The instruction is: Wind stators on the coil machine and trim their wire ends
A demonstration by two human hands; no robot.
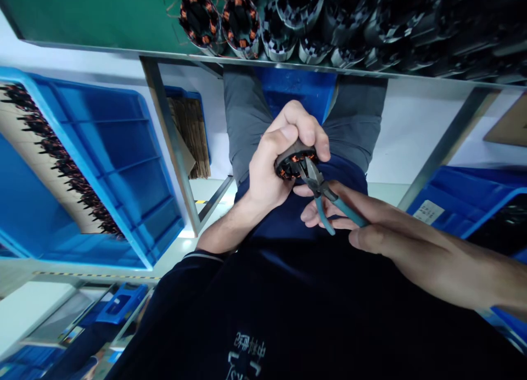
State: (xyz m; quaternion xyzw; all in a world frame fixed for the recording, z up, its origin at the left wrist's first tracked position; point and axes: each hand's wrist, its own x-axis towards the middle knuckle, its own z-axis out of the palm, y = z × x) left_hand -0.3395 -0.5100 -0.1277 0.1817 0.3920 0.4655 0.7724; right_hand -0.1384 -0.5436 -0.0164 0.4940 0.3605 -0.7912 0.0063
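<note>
Head view: the left hand (272, 155) wraps its bent fingers around a stator (287, 161) before the shirt (313, 314); the right hand (349, 196), fingers loosely curled, holds pliers (316, 183), tips at the stator's wound end.

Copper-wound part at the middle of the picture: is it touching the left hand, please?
Touching. The head view shows the left hand curled around the copper-wound part, its thumb against the dark outer rim.
</note>
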